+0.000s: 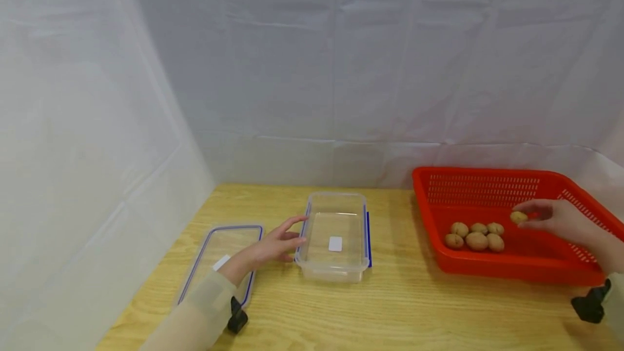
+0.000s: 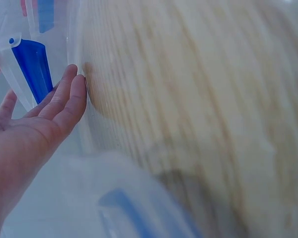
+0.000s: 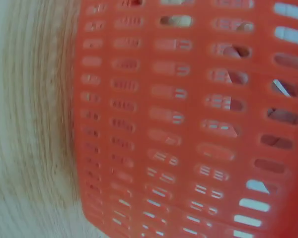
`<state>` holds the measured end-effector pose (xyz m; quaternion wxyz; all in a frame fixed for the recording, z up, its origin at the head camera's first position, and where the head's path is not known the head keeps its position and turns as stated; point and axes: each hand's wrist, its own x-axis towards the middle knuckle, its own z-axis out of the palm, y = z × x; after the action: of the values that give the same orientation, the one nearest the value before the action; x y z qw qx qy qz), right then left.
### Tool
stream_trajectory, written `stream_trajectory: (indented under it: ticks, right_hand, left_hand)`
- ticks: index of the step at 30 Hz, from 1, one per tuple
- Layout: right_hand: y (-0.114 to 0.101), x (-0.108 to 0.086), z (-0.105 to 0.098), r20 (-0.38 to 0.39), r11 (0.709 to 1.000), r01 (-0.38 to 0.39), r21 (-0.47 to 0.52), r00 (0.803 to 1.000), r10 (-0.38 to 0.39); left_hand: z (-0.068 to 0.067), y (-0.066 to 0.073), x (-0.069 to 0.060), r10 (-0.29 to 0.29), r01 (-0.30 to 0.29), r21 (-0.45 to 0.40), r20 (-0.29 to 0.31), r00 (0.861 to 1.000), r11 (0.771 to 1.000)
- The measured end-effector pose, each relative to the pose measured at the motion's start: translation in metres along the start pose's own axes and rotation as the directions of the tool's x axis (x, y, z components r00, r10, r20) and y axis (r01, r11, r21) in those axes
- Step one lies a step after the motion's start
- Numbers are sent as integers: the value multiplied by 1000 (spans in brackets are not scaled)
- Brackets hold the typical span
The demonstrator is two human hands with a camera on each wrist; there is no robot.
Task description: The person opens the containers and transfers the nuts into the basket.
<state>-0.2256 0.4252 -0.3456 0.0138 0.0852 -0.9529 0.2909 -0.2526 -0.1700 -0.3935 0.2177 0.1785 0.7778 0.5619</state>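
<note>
My right hand (image 1: 553, 218) pinches a walnut (image 1: 519, 217) between thumb and fingers, above the floor of the red plastic basket (image 1: 517, 264). Several more walnuts (image 1: 476, 241) lie grouped in the basket, left of that hand. In the right wrist view the slotted basket wall (image 3: 188, 144) hides most of the hand. My left hand (image 1: 275, 242) rests its fingers, fairly straight, against the left side of a clear plastic container (image 1: 336, 272). In the left wrist view, a blue latch (image 2: 32, 67) on the container shows near the fingers of my left hand (image 2: 35, 134).
A clear lid with a blue seal (image 1: 234, 234) lies on the wooden table (image 1: 400, 313), partly beneath my left forearm. One blue latch (image 1: 369, 240) hangs on the container's right side. White sheeting (image 1: 312, 96) stands behind and at the left.
</note>
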Motion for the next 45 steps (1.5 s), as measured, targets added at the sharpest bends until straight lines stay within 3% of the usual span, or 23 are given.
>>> stream_trajectory:
  ticks: [15,21,25,45]
  right_hand:
    - [16,-1,5,103,1000,-26,10,994,25]
    - [21,1,7,165,999,28,-45,986,-20]
    - [20,2,8,207,999,22,-48,978,-12]
    - [20,3,9,227,998,26,-55,974,-13]
  left_hand:
    - [0,-4,2,-7,7,9,4,1000,1000]
    - [0,-1,3,-5,4,15,3,1000,1000]
    - [-1,0,2,-6,6,17,2,1000,1000]
    - [0,0,2,-11,11,14,5,1000,1000]
